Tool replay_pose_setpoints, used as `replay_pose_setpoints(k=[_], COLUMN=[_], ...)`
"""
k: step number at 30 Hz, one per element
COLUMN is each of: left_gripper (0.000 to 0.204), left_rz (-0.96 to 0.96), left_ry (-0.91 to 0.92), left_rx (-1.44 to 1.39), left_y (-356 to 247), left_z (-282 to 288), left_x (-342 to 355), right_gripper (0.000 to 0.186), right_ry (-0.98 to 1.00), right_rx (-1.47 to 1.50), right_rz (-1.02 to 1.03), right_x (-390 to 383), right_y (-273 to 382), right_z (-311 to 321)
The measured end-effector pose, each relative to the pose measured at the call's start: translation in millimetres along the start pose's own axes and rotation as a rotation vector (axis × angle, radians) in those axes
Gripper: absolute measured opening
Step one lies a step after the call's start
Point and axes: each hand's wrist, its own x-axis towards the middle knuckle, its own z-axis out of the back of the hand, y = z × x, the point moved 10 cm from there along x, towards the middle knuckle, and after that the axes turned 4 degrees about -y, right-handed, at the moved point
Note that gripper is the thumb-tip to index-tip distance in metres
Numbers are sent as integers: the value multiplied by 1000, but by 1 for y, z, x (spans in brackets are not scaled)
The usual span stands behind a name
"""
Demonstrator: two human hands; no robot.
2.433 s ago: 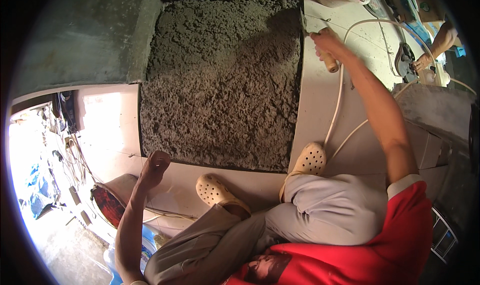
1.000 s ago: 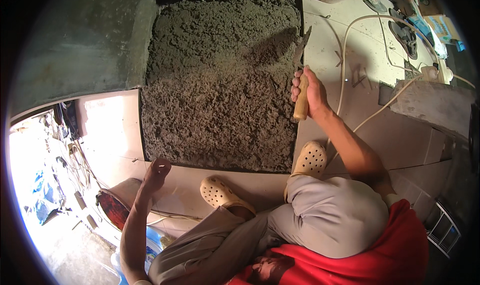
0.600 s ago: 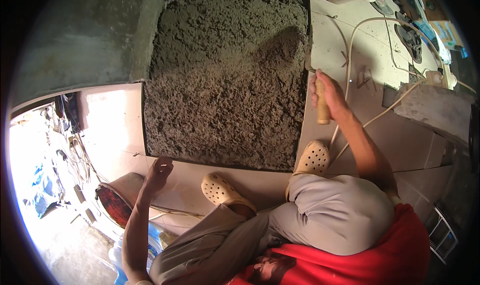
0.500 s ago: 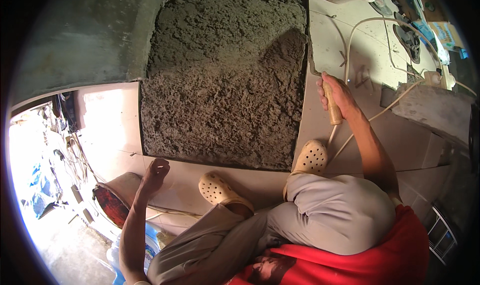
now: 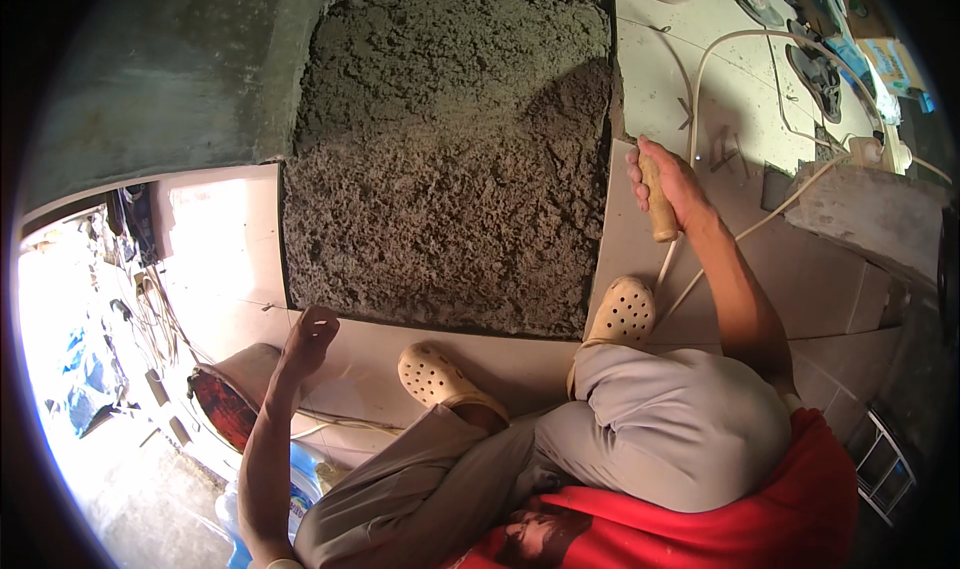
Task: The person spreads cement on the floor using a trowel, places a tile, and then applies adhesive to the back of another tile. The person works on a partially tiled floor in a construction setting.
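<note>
My right hand [image 5: 672, 187] is wrapped round the wooden handle of a trowel [image 5: 659, 204]. The trowel's thin blade shows almost edge-on along the right border of a bed of rough grey mortar [image 5: 440, 219]. Over the pale tiles at the mortar's near left corner is my left hand [image 5: 312, 339]. Its fingers are loosely curled in, and I see nothing in them. The mortar surface is lumpy, with a shadow across its right side.
A bucket with a reddish inside [image 5: 230, 394] lies tilted beside my left forearm. Cream clogs [image 5: 445, 377] are on my feet at the mortar's near edge. A cable [image 5: 740, 41] loops over the tiles at right, near sandals [image 5: 815, 74]. A grey slab [image 5: 170, 79] borders the mortar's left.
My right hand has shifted slightly up and left with the trowel. My left hand has risen a little toward the mortar's near edge.
</note>
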Motion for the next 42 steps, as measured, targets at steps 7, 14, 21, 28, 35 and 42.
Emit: replay_pose_setpoints(k=[7,14,21,28,35,42], left_gripper=[11,11,17,24,23,20], left_rz=[-146,-234,-108,-51,9,70], left_ry=[-55,-23,-111,-79,-51,-85], left_rx=[0,-36,-92,-3,109,135], left_y=[31,26,40,37,13,4], left_z=[5,7,20,17,10,11], left_x=[7,17,2,-20,-30,-35], right_gripper=[44,44,45,37,30,32], right_ry=[-20,12,-117,11,-110,-103], right_rx=[36,-66,-671,-1459,-1506,-1608], right_rz=[-24,120,510,769,930,1214], right_x=[0,12,36,41,103,139], right_y=[-13,38,95,111,172,243], right_z=[-17,-40,-9,-23,-16,-36])
